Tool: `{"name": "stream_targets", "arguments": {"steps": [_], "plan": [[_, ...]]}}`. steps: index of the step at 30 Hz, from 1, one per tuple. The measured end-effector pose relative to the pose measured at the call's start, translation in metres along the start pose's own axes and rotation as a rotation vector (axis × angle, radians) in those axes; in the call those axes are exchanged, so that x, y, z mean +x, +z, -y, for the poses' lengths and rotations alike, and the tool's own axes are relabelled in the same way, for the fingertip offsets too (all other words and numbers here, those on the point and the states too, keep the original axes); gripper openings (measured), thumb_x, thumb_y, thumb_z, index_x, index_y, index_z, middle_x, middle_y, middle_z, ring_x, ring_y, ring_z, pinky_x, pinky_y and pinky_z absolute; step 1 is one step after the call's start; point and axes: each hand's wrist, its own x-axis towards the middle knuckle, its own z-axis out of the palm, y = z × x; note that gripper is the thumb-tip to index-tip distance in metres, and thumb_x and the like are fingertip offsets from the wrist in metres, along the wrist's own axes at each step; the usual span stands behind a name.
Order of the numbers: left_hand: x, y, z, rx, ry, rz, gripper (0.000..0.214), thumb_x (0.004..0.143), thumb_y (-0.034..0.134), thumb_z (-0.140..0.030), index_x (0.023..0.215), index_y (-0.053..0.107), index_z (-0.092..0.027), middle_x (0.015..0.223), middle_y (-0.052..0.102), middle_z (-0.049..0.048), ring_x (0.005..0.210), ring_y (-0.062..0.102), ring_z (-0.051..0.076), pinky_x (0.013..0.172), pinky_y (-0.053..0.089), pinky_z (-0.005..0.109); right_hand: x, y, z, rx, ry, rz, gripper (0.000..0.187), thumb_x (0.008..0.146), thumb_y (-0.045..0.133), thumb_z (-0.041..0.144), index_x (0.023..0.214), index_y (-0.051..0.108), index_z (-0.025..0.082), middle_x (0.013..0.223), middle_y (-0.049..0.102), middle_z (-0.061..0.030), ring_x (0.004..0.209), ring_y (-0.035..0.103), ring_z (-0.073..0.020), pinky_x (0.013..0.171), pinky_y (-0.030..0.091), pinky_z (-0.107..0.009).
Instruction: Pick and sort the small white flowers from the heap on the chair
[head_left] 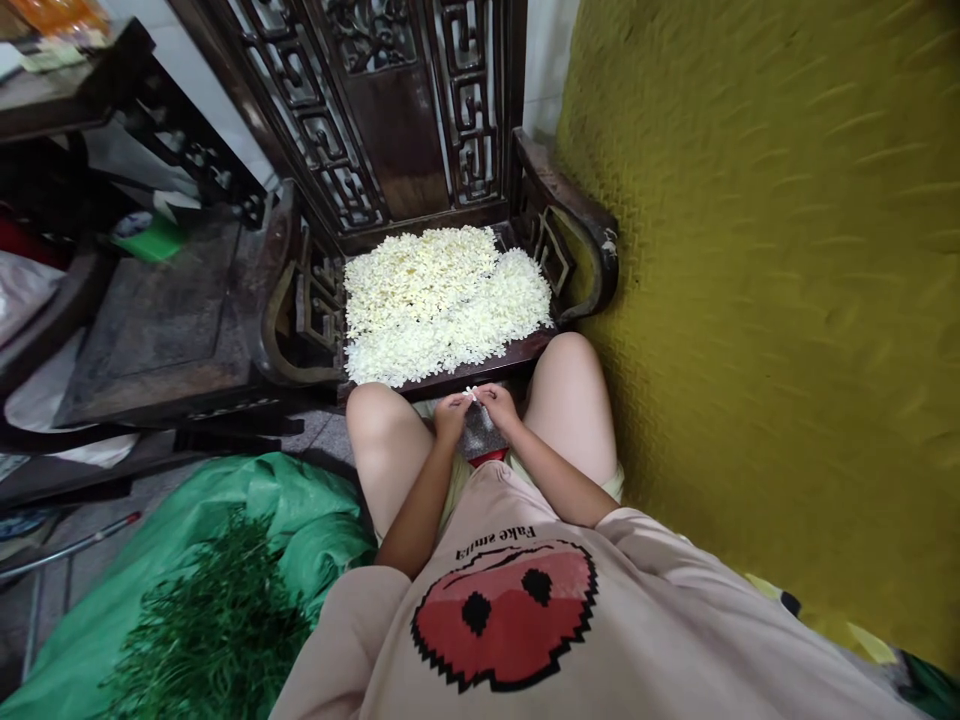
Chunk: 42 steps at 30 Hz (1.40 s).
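I sit with my knees against a dark carved wooden chair (574, 215). Its seat is covered by a heap of small white flowers (442, 300). My left hand (451, 414) and my right hand (496, 404) meet between my knees, just below the seat's front edge. Both hands have their fingers pinched together on one small white flower (472, 393) held between them. Under the hands lies something dark grey (480, 435) in my lap, with a bit of red below it.
A yellow-green textured cover (772, 300) fills the right side. At lower left, a green plastic sheet (247, 500) holds a pile of green stems (217, 630). A second dark wooden chair (165, 310) stands to the left. A metal rod (67, 548) lies on the floor.
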Motion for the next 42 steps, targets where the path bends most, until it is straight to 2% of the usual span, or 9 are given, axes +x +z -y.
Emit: {"name": "stream_targets", "arguments": {"steps": [4, 11, 17, 20, 26, 28, 31, 34, 42], "plan": [[0.0, 0.0, 0.001, -0.035, -0.027, 0.011, 0.009, 0.058, 0.069, -0.023, 0.061, 0.065, -0.015, 0.056, 0.057, 0.0002, 0.056, 0.05, 0.011, 0.062, 0.039, 0.024, 0.001, 0.0, 0.0, -0.073, -0.067, -0.022, 0.02, 0.063, 0.062, 0.038, 0.066, 0.058, 0.019, 0.062, 0.058, 0.0012, 0.063, 0.051, -0.0132, 0.065, 0.04, -0.025], [0.003, 0.001, 0.004, -0.031, -0.045, 0.035, 0.011, 0.058, 0.069, -0.025, 0.059, 0.064, -0.015, 0.055, 0.058, 0.0004, 0.054, 0.048, 0.01, 0.059, 0.038, 0.023, 0.003, 0.0, -0.002, -0.049, -0.04, -0.009, 0.024, 0.064, 0.061, 0.043, 0.066, 0.058, 0.019, 0.058, 0.056, 0.0009, 0.057, 0.049, -0.0127, 0.061, 0.039, -0.025], [0.002, 0.003, 0.004, -0.01, -0.063, 0.053, 0.011, 0.062, 0.066, -0.025, 0.061, 0.063, -0.015, 0.055, 0.057, 0.0, 0.051, 0.046, 0.01, 0.055, 0.036, 0.023, 0.001, 0.003, -0.005, 0.1, 0.082, 0.051, 0.035, 0.061, 0.064, 0.051, 0.068, 0.061, 0.018, 0.063, 0.061, -0.0002, 0.054, 0.049, -0.0101, 0.053, 0.035, -0.022], [0.002, 0.004, 0.001, -0.088, -0.077, 0.123, 0.014, 0.063, 0.066, -0.027, 0.06, 0.06, -0.015, 0.056, 0.057, 0.0, 0.053, 0.047, 0.01, 0.056, 0.037, 0.022, 0.001, 0.003, -0.008, 0.2, 0.162, 0.122, 0.038, 0.06, 0.066, 0.054, 0.067, 0.06, 0.017, 0.061, 0.061, -0.0007, 0.053, 0.05, -0.0098, 0.05, 0.033, -0.021], [0.004, 0.0, -0.001, -0.184, -0.066, 0.204, 0.018, 0.06, 0.067, -0.031, 0.063, 0.057, -0.016, 0.058, 0.054, -0.0022, 0.052, 0.045, 0.008, 0.053, 0.033, 0.02, 0.0, 0.0, -0.005, 0.255, 0.301, 0.204, 0.034, 0.062, 0.068, 0.049, 0.071, 0.059, 0.017, 0.062, 0.059, -0.0013, 0.055, 0.05, -0.0104, 0.05, 0.034, -0.022], [0.006, -0.002, 0.002, -0.172, -0.048, 0.197, 0.018, 0.06, 0.066, -0.031, 0.062, 0.056, -0.016, 0.057, 0.052, -0.0028, 0.052, 0.044, 0.008, 0.053, 0.031, 0.021, -0.001, -0.001, -0.002, 0.168, 0.217, 0.137, 0.03, 0.063, 0.067, 0.045, 0.074, 0.059, 0.018, 0.064, 0.058, 0.0001, 0.056, 0.048, -0.0102, 0.052, 0.034, -0.022], [0.007, -0.002, 0.006, -0.1, -0.001, 0.136, 0.017, 0.059, 0.065, -0.029, 0.058, 0.055, -0.016, 0.053, 0.049, -0.0032, 0.052, 0.042, 0.008, 0.055, 0.032, 0.022, -0.006, -0.002, 0.003, -0.049, -0.087, -0.057, 0.022, 0.064, 0.065, 0.037, 0.074, 0.058, 0.019, 0.068, 0.055, 0.001, 0.062, 0.047, -0.0112, 0.059, 0.037, -0.024], [0.008, -0.001, 0.007, -0.059, 0.014, 0.094, 0.017, 0.059, 0.066, -0.03, 0.057, 0.056, -0.016, 0.052, 0.049, -0.0031, 0.052, 0.041, 0.009, 0.055, 0.032, 0.023, -0.01, -0.002, 0.007, -0.298, -0.33, -0.074, 0.015, 0.069, 0.062, 0.033, 0.072, 0.059, 0.019, 0.072, 0.054, -0.0003, 0.065, 0.046, -0.0126, 0.064, 0.038, -0.026], [0.01, -0.004, 0.003, -0.175, -0.104, 0.136, 0.031, 0.057, 0.072, -0.043, 0.068, 0.062, -0.015, 0.059, 0.055, -0.0003, 0.053, 0.044, 0.008, 0.052, 0.031, 0.022, -0.004, -0.006, 0.005, -0.429, -0.425, 0.061, 0.017, 0.077, 0.057, 0.034, 0.082, 0.067, 0.02, 0.079, 0.06, -0.0037, 0.072, 0.051, -0.0154, 0.07, 0.04, -0.028]]}}
